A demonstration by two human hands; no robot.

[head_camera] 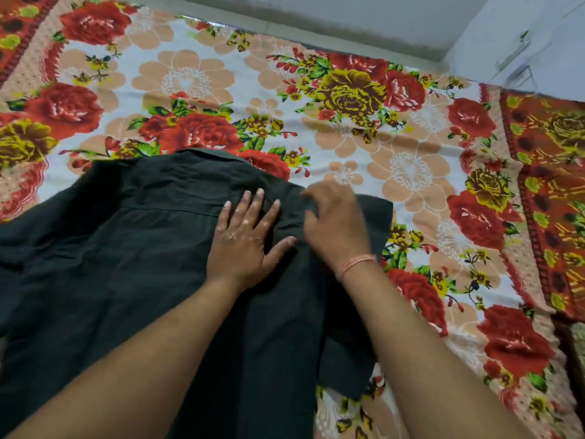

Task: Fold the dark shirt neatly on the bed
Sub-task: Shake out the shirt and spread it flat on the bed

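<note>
The dark shirt (126, 255) lies back side up on the bed, collar (209, 153) pointing away from me. My left hand (247, 236) rests flat on the shirt near its right shoulder, fingers spread. Just to its right, my right hand (335, 223) is blurred and sits on the right sleeve (376, 217), fingers curled at the shoulder seam; whether it pinches the cloth is unclear. A thin orange thread circles the right wrist. The shirt's left side spreads out past the frame's left edge.
A floral bedsheet (316, 115) with red and yellow roses covers the bed. A grey wall (348, 20) runs along the far side, and a white cabinet (522, 42) stands at the top right corner.
</note>
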